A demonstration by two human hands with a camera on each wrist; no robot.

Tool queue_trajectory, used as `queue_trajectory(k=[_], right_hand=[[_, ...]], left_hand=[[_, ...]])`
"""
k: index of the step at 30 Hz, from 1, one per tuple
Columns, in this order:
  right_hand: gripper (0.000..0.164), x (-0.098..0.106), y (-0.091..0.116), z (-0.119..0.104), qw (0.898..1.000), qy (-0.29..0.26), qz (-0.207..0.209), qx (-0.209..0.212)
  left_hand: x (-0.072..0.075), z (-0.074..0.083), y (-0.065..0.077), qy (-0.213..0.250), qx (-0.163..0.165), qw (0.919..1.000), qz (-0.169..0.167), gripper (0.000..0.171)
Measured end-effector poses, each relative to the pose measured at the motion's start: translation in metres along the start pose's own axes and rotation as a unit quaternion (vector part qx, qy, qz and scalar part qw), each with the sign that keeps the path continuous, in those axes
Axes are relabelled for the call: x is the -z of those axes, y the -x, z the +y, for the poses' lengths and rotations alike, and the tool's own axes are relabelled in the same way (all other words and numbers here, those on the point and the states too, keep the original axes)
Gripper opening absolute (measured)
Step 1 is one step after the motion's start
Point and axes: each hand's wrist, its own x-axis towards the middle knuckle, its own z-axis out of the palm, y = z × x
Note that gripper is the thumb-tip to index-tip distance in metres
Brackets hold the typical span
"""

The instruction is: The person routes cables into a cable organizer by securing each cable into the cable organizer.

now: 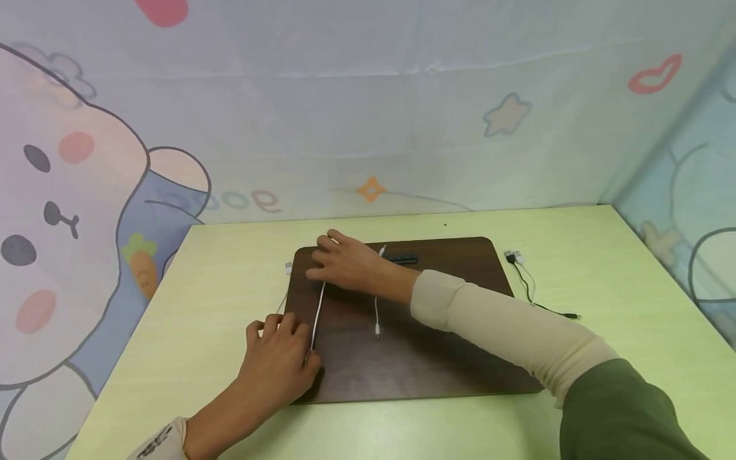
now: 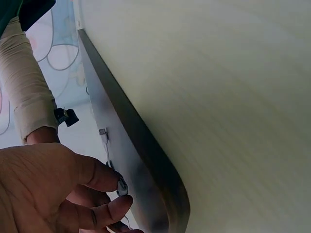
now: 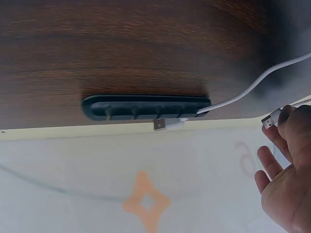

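Near the board's far left corner, my right hand pinches the USB plug of a white cable. That cable runs over the dark brown board to my left hand at the left edge. In the left wrist view, thumb and finger pinch its small metal-tipped connector. A black cable clip with several slots sits at the board's far edge. Another white cable passes through its end slot, with a USB plug beyond. My right wrist partly covers that cable in the head view.
Left of the board lies a white USB plug whose thin cable goes toward my left hand. At the right lie a black cable and a white USB plug. A printed cloth hangs behind the pale table.
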Motion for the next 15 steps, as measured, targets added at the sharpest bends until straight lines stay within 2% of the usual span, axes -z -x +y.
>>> queue_trajectory(k=[7, 15], right_hand=[[0.033, -0.004, 0.009, 0.005, 1.0, 0.004, -0.018, 0.001], [0.032, -0.008, 0.021, 0.011, 1.0, 0.002, -0.021, -0.002]], left_hand=[[-0.005, 0.007, -0.005, -0.008, -0.013, 0.9999, -0.001, 0.011], [-0.005, 0.018, -0.011, -0.012, -0.034, 0.9993, 0.0, 0.015]])
